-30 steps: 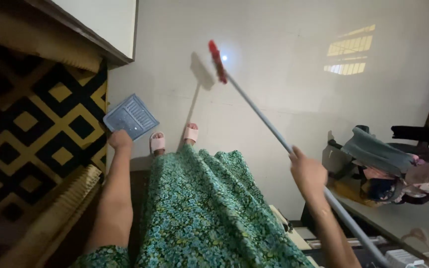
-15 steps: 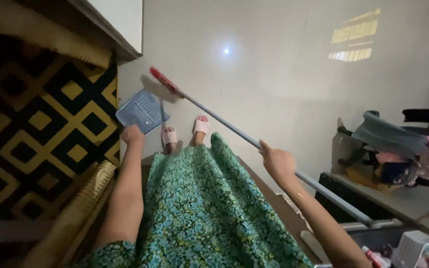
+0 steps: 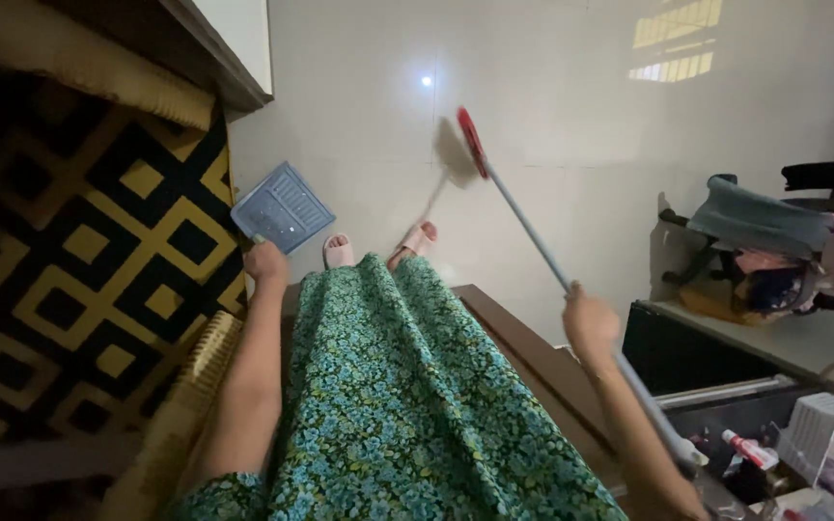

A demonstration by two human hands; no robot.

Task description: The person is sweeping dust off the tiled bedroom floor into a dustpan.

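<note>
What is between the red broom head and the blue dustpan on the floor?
The person's feet in pink slippers stand on the pale floor between the broom head and the dustpan. The right hand holds the broom handle; the left hand holds the dustpan.

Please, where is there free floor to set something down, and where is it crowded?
Free: the pale floor beyond the broom head, up to the window reflection. Crowded: around the dustpan beside the patterned rug, and the cluttered ledge on the right.
</note>
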